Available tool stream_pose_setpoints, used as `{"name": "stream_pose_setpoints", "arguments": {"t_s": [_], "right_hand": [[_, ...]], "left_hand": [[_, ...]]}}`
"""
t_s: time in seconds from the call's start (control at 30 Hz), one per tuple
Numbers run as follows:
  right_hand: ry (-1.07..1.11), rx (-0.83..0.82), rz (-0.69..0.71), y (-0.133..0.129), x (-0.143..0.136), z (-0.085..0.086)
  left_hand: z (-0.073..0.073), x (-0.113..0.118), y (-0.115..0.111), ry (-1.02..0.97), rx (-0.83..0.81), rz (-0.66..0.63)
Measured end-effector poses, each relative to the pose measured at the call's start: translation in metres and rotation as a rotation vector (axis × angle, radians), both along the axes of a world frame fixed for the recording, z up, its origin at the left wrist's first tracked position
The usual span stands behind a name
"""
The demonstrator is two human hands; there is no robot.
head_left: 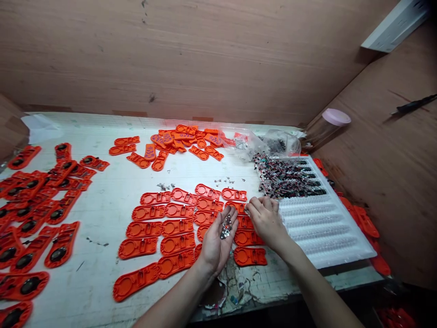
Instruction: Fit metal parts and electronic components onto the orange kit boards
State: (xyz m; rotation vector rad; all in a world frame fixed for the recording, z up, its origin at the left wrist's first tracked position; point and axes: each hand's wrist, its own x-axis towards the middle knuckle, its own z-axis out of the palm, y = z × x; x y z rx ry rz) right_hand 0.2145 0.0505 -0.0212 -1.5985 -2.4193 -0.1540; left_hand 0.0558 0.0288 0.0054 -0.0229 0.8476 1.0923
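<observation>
Presently, in the head view, holding small metal pieces [226, 227] on the open left hand [217, 243], palm upward. Pinching narrowly with the right hand [267, 221]; cannot tell the content. Just left of that pinch, an orange casing [241, 207] on the white table [102, 205], with long axis from left to right, seemingly nearer to the right hand.

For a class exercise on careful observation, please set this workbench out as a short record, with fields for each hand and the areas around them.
Left hand: palm up, holding small metal parts
Right hand: fingers bunched at the rightmost column of casings; anything pinched is hidden
Middle: orange casings in rough rows
Left side: orange casings with dark round discs, some overlapping
Back: loose heap of orange pieces
Right side: white ridged tray, small wired parts at its far end
</observation>
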Motion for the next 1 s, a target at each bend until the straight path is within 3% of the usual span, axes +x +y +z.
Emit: {"name": "stream_pose_setpoints", "arguments": {"t_s": [0.13,0.33,0.6,0.77,1.0], "right_hand": [[-0.057,-0.009,0.002,0.001,-0.006,0.003],[-0.061,-0.028,0.016,0.005,-0.006,-0.009],[-0.065,-0.022,0.041,0.003,-0.005,-0.002],[-0.064,0.004,0.03,0.002,-0.009,-0.009],[0.1,0.012,-0.015,-0.006,-0.017,-0.022]], "left_hand": [[-0.001,0.0,0.001,-0.021,-0.017,0.017],[-0.004,-0.001,0.001,-0.036,-0.03,0.009],[-0.005,-0.002,0.002,-0.066,-0.05,0.021],[-0.002,-0.002,0.003,-0.082,-0.073,0.031],[-0.002,-0.002,0.002,-0.086,-0.073,0.045]]}}
